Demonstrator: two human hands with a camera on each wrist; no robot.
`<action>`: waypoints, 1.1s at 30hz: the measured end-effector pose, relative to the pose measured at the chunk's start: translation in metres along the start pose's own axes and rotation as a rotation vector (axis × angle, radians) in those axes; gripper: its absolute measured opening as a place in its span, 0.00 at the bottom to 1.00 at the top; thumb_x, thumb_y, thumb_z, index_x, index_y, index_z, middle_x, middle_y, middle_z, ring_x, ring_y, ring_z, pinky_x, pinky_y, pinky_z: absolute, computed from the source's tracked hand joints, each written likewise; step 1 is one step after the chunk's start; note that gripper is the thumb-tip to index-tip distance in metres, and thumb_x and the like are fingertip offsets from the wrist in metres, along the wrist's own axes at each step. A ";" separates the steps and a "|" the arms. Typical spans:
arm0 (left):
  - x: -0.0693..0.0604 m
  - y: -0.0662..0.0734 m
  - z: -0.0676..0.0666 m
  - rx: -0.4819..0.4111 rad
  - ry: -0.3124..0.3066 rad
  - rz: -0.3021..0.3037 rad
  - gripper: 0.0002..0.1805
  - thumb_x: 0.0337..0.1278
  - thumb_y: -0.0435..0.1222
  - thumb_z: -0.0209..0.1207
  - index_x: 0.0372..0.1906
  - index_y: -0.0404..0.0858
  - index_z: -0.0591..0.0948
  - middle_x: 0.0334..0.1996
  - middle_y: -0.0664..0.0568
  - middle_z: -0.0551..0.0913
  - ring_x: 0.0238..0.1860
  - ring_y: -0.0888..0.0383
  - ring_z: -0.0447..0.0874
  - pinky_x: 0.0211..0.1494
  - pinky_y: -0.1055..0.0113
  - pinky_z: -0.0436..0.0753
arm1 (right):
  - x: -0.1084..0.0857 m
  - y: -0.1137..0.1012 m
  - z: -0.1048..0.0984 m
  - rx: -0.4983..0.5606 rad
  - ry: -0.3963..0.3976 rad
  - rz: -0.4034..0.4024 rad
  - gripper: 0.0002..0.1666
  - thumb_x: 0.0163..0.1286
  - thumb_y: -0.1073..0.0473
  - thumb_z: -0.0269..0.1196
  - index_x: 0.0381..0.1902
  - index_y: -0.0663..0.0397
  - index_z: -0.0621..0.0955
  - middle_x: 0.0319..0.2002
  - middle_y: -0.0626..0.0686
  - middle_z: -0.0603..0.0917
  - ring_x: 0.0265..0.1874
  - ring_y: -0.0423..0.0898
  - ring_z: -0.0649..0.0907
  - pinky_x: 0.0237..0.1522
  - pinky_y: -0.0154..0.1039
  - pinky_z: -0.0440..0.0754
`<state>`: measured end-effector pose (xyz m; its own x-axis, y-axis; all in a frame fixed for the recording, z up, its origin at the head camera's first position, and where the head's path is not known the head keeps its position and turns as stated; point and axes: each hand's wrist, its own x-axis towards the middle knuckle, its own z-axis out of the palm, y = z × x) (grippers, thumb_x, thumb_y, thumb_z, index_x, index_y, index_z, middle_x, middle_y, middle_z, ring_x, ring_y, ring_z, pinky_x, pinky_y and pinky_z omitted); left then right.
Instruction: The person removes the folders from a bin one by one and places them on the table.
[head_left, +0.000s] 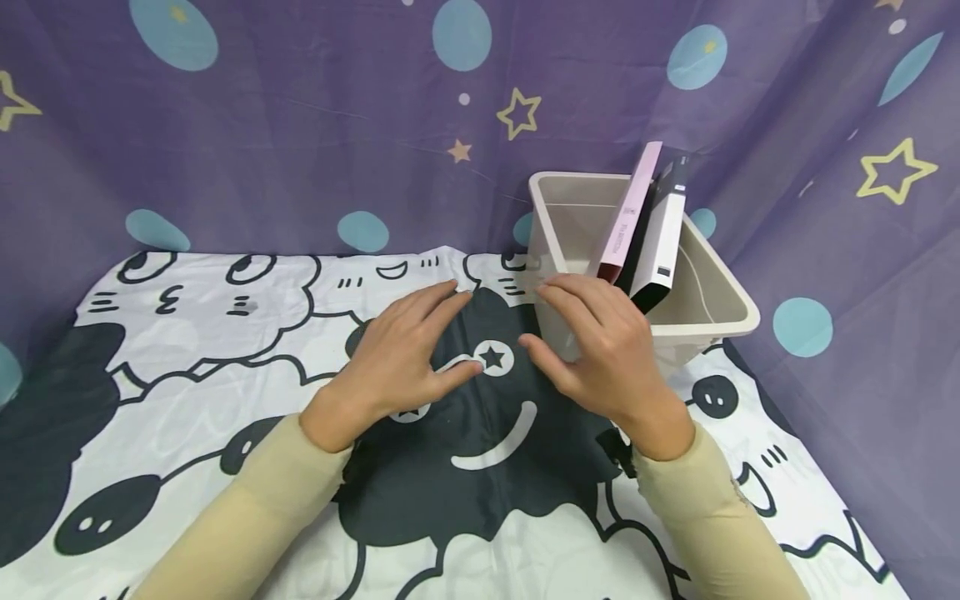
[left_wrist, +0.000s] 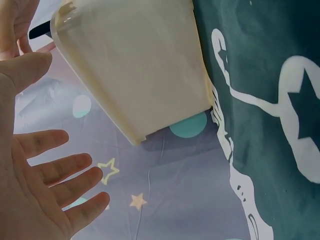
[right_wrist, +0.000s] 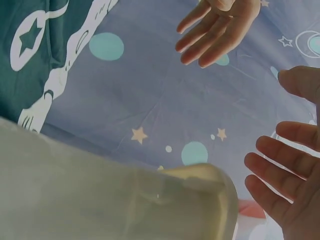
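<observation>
Both hands hover over the patterned cloth with nothing in them. In the head view the left hand is at the middle, fingers spread and loosely bent. The right hand is in front of the near left corner of a beige bin; whether it touches the bin cannot be told there. Inside the bin lean a pink box and a black-and-white box. The left wrist view shows the left palm beside the bin. In the right wrist view, the right fingers are relaxed near the bin's rim.
A white cloth with dark cartoon faces covers the surface. Behind and to the right hangs a purple curtain with stars and blue spots. The bin stands at the back right, close to the curtain.
</observation>
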<state>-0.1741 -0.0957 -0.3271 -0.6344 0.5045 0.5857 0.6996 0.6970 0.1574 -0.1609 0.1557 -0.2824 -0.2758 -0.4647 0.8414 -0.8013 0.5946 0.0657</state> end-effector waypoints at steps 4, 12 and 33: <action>0.004 0.004 0.003 -0.007 -0.010 0.001 0.43 0.48 0.59 0.63 0.66 0.39 0.69 0.65 0.42 0.69 0.62 0.44 0.69 0.60 0.47 0.70 | -0.001 0.001 -0.008 0.007 0.064 -0.004 0.24 0.58 0.50 0.66 0.44 0.66 0.82 0.44 0.60 0.83 0.44 0.57 0.81 0.48 0.50 0.77; 0.011 0.011 0.004 -0.027 0.005 0.014 0.44 0.47 0.59 0.64 0.66 0.40 0.69 0.65 0.44 0.69 0.63 0.46 0.69 0.61 0.50 0.71 | 0.001 0.002 -0.019 0.025 0.194 -0.020 0.27 0.59 0.48 0.65 0.43 0.69 0.81 0.41 0.63 0.83 0.41 0.60 0.82 0.46 0.52 0.77; 0.025 0.021 0.009 -0.061 0.001 0.043 0.43 0.48 0.59 0.64 0.66 0.39 0.69 0.65 0.45 0.69 0.62 0.47 0.71 0.61 0.51 0.71 | -0.016 0.026 -0.047 -0.003 0.323 0.060 0.35 0.55 0.40 0.68 0.45 0.67 0.80 0.45 0.65 0.81 0.45 0.64 0.79 0.53 0.50 0.75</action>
<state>-0.1780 -0.0635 -0.3168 -0.6033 0.5326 0.5936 0.7448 0.6423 0.1808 -0.1523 0.2093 -0.2685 -0.1393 -0.1971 0.9704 -0.7870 0.6168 0.0123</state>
